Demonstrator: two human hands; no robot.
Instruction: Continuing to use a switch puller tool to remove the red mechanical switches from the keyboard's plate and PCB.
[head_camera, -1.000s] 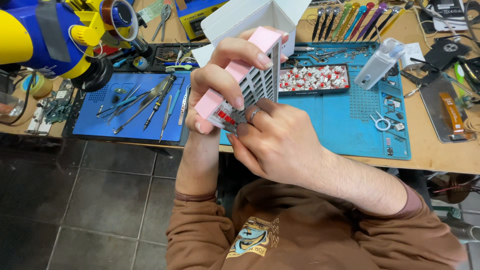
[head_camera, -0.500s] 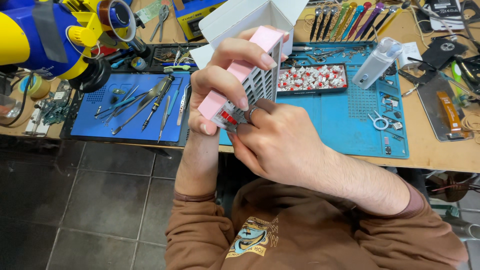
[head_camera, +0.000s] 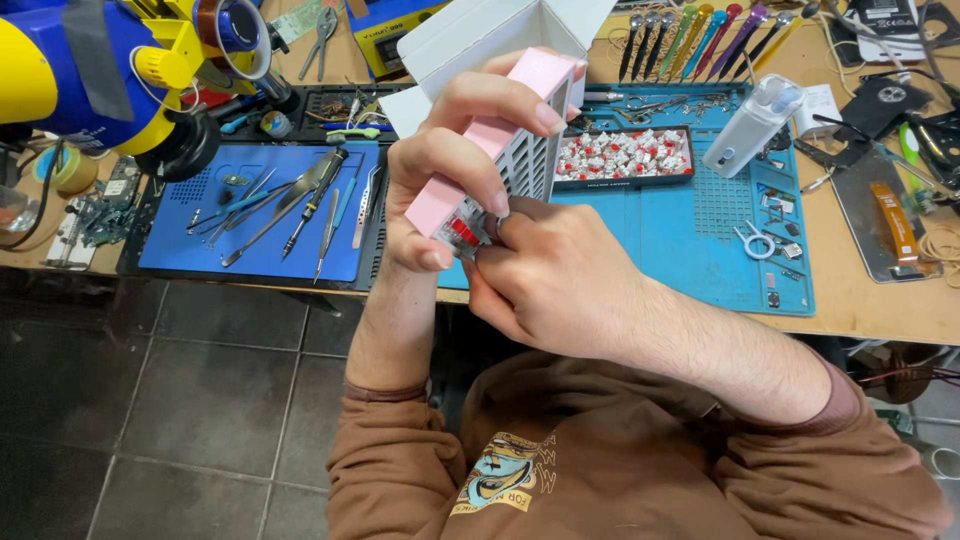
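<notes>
pink keyboard case held up over the bench

the left hand (head_camera: 455, 175) grips a pink keyboard case (head_camera: 500, 140) above the near edge of the bench, fingers curled over its top edge and thumb clamped under its lower end. the case stands tilted, its white grid side facing right. the right hand (head_camera: 555, 275) sits just beside its lower end, fingertips pinched together on a small red switch (head_camera: 462, 228) at the grid. far right of it, a black tray of red switches (head_camera: 625, 157) lies on the teal mat (head_camera: 700, 240). to the left, hand tools (head_camera: 290, 205) lie on a blue mat (head_camera: 200, 255).
</notes>
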